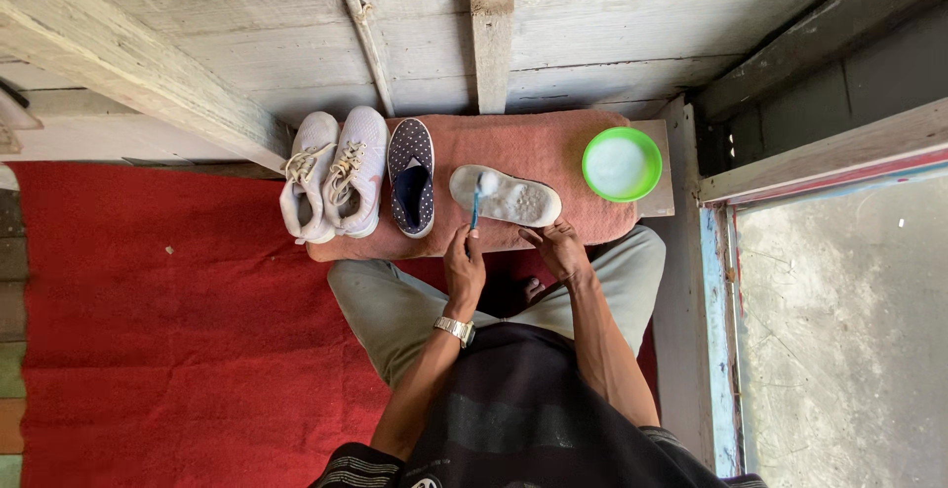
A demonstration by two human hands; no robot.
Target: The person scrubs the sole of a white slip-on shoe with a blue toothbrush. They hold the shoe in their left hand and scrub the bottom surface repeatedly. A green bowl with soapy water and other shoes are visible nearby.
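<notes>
Sole-up pale grey rubber-soled shoe (506, 197): light, flexible, wet-slick; right hand (559, 248) presses its edge, left hand (464, 263) grips blue toothbrush (477, 206)

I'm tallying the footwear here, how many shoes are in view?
4: two white lace-up sneakers at the cloth's left end, a dotted navy slip-on beside them, and one sole-up shoe by the right hand. None looks hidden.

Our left hand (463, 263) is fisted, thumb up, wrist straight, forearm angled in from lower left. Our right hand (559, 247) lies flat, fingers spread forward, elbow bent outward.
</notes>
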